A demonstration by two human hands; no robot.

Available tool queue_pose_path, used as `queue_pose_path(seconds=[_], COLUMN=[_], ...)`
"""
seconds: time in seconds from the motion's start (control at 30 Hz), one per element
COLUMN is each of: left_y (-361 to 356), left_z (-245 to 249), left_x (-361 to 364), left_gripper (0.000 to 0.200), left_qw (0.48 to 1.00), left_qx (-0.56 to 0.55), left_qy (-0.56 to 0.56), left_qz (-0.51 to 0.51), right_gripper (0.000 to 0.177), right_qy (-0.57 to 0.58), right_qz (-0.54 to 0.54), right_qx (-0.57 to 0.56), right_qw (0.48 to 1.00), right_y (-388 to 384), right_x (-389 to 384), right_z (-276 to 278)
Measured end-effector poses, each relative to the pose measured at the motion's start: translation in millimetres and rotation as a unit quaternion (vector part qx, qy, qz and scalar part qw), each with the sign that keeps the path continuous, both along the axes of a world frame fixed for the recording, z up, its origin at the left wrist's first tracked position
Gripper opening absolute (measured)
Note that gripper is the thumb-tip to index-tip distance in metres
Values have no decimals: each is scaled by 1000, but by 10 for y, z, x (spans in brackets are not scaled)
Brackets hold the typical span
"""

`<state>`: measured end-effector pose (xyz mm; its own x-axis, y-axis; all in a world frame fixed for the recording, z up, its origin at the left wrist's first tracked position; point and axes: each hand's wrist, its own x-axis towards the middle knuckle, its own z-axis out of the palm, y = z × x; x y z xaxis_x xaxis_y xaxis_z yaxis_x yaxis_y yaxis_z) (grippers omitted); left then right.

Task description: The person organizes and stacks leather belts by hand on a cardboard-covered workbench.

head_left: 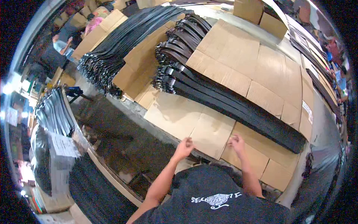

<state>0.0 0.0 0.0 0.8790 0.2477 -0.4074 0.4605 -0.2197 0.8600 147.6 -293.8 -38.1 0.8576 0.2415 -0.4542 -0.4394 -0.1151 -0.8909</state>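
A flat sheet of cardboard lies in front of me on the table. My left hand is at its near-left edge, fingers curled together. Close to the sheet's right edge is my right hand, its fingers bent and drawn in. Whether either hand grips the cardboard or something small, I cannot make out. Just beyond, a long stack of black belts with metal buckles at its left end lies on the cardboard. More dark belts are piled behind it, partly under a large cardboard cover.
At the upper left is a big pile of black belts beside an upright cardboard divider. Below left, another bench holds belts and a black stack. A person is in the far left background.
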Motion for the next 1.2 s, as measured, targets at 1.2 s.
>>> queue_pose_path(seconds=[1.2], left_y=[1721], left_z=[111], left_x=[2439], left_gripper=[68], left_qw=[802], left_qx=[-491], left_qy=[-124], left_qz=[315], right_gripper=[35], right_qy=[40], right_qz=[-362], right_qx=[124], right_qw=[923], right_y=[119], right_x=[-34], right_z=[-215])
